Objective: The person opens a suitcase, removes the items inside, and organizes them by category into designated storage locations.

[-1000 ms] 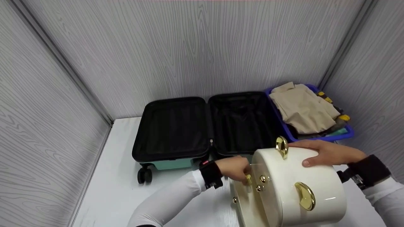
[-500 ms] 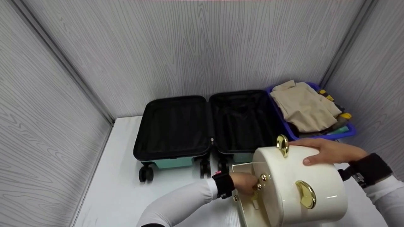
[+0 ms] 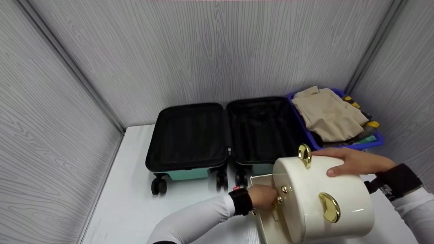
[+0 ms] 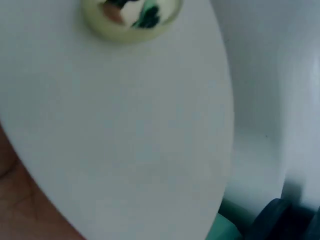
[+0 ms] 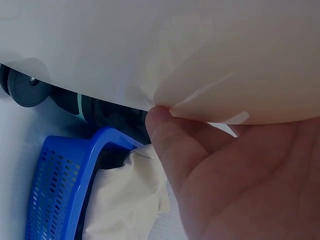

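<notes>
A glossy cream rounded case (image 3: pixel 339 189) with gold crescent fittings and round gold knobs stands at the right front in the head view. At its left a shallow drawer (image 3: pixel 268 223) is pulled out. My left hand (image 3: pixel 263 198) is inside this drawer, fingers curled down and pinching a small yellow-gold piece (image 3: pixel 275 213); the fingertips are partly hidden. In the left wrist view the case's flat face (image 4: pixel 130 135) fills most of the picture. My right hand (image 3: pixel 356 162) rests across the top of the case, thumb and fingers fairly straight; the right wrist view shows its thumb (image 5: pixel 162 120) touching the curved surface.
Behind the case an open suitcase (image 3: pixel 190 135) with black lining and teal shell lies on the white table (image 3: pixel 129 196). To its right stands a blue basket (image 3: pixel 368 145) with a folded beige cloth (image 3: pixel 330 115) on other items. Grey wood-grain panels enclose the back and sides.
My left hand has moved right and down into the drawer, carrying the small yellow-gold piece, then stays nearly still there. The right hand keeps its place on the case.
</notes>
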Motion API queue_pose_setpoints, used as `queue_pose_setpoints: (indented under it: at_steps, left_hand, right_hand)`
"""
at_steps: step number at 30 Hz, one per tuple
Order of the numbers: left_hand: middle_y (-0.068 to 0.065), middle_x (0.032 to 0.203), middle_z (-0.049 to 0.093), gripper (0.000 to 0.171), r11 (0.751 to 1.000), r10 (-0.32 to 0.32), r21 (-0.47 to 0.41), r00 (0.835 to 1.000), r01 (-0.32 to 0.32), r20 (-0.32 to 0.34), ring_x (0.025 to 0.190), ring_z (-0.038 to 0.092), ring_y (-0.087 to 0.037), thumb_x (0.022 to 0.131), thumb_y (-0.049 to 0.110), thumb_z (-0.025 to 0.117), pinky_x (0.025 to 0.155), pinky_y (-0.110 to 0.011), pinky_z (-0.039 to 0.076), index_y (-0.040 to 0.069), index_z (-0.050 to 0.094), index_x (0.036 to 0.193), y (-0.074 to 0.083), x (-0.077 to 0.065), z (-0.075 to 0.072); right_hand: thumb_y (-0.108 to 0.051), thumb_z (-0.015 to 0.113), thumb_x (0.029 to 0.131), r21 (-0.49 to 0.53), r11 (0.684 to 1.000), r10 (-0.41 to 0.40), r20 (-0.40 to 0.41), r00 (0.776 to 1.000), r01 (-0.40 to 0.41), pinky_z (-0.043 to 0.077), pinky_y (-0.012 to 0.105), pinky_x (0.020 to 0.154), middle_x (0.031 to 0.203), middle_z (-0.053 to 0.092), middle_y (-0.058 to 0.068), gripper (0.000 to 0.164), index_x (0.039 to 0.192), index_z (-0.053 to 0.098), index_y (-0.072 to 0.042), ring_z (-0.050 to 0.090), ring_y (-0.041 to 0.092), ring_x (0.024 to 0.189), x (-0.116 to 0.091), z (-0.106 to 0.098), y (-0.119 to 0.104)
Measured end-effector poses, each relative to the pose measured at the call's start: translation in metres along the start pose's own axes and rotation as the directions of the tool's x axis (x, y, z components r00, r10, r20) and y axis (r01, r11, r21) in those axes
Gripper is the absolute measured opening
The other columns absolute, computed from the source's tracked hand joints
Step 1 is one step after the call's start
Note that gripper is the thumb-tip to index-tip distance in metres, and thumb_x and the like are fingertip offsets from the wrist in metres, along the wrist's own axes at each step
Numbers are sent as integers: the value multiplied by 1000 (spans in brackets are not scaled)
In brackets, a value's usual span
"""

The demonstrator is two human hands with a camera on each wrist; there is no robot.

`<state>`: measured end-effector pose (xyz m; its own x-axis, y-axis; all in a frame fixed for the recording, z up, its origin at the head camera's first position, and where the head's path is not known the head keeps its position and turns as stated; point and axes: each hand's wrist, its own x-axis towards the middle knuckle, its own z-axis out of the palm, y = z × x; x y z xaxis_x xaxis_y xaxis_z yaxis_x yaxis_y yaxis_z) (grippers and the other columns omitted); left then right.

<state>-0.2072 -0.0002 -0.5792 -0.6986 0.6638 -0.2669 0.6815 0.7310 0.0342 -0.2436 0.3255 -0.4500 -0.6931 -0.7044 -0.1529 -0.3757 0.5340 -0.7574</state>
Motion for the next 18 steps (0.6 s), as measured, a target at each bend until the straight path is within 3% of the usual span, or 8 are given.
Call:
queue_pose_setpoints:
  at_steps: [3, 6, 9, 13, 16, 18]
  left_hand:
    - [5, 88, 77, 25, 999, 34, -4, 989, -35, -144, 74, 68, -13, 93, 30, 78, 65, -29, 56, 20, 65, 75, -4, -6, 6]
    - [5, 95, 77, 9, 991, 95, -62, 946, -120, -311, 84, 71, -12, 97, 28, 76, 74, -26, 56, 20, 77, 91, -13, -19, 8]
    - [2, 101, 77, 14, 968, 38, -209, 909, -136, -414, 90, 71, -10, 102, 24, 70, 81, -24, 57, 15, 80, 108, -26, -34, 5]
    - [2, 87, 74, 15, 917, -135, -397, 910, -34, -392, 75, 66, -8, 98, 19, 69, 69, -23, 54, 7, 76, 104, -46, -55, 1]
    - [8, 68, 56, 3, 910, -195, -412, 924, 46, -328, 60, 48, -6, 86, 12, 69, 54, -25, 39, 10, 68, 84, -56, -69, 3]
    - [10, 65, 46, 10, 918, -213, -385, 933, 90, -291, 58, 39, -8, 76, 9, 69, 50, -27, 30, 13, 60, 76, -58, -76, 6]
  right_hand:
    - [-15, 73, 103, 21, 1000, 13, 6, 1000, -13, 62, 28, 86, 148, 59, 19, 67, 165, 47, -17, 72, 7, 110, -1, 0, -1]
    - [-15, 73, 103, 31, 999, 20, 14, 1000, -21, 62, 29, 85, 149, 57, 22, 68, 166, 46, -16, 72, 8, 110, 0, 0, -1]
    - [-15, 73, 103, 25, 999, 20, 13, 1000, -20, 62, 28, 86, 151, 56, 22, 68, 166, 46, -17, 71, 7, 111, 1, 0, -1]
    - [-16, 73, 103, 13, 1000, 14, 9, 1000, -14, 61, 28, 87, 153, 56, 22, 68, 166, 46, -19, 71, 7, 112, 1, -1, 0]
    - [-16, 73, 104, 11, 1000, 18, 11, 1000, -18, 61, 28, 86, 154, 55, 23, 68, 166, 46, -18, 71, 6, 112, 0, -1, 0]
    - [-16, 73, 104, 13, 1000, 24, 11, 1000, -24, 61, 28, 86, 155, 54, 24, 69, 167, 45, -16, 71, 6, 112, -1, -1, 0]
